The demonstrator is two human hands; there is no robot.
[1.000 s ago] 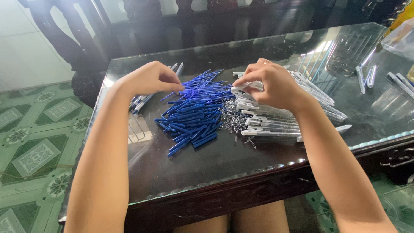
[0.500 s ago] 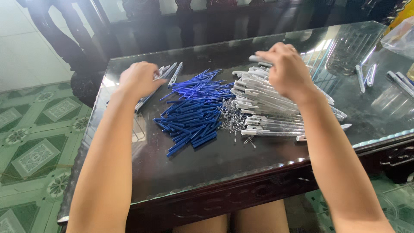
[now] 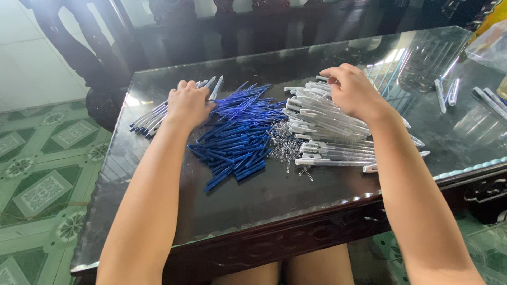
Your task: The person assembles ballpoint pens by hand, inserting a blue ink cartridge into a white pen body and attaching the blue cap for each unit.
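A heap of blue pen parts [image 3: 237, 134] lies in the middle of the glass-topped table [image 3: 296, 200]. Right of it sit a small pile of metal springs [image 3: 285, 145] and a stack of white and clear pen barrels [image 3: 330, 134]. My left hand [image 3: 187, 103] rests palm down on a group of assembled pens [image 3: 153, 116] at the left of the blue heap, fingers curled over them. My right hand [image 3: 351, 89] lies on the far end of the white barrel stack, fingers bent onto the barrels. Whether either hand grips one is hidden.
Several loose pens [image 3: 446, 92] lie at the table's right side, more pens [image 3: 491, 100] near the right edge. A clear plastic bag [image 3: 488, 45] sits at the far right corner. Dark wooden chairs [image 3: 174, 26] stand behind the table. Green patterned floor tiles [image 3: 42, 174] lie left.
Both hands left the middle of the piles. The left hand moved out left to the assembled pens. The right hand moved to the far end of the white barrels and settled there.
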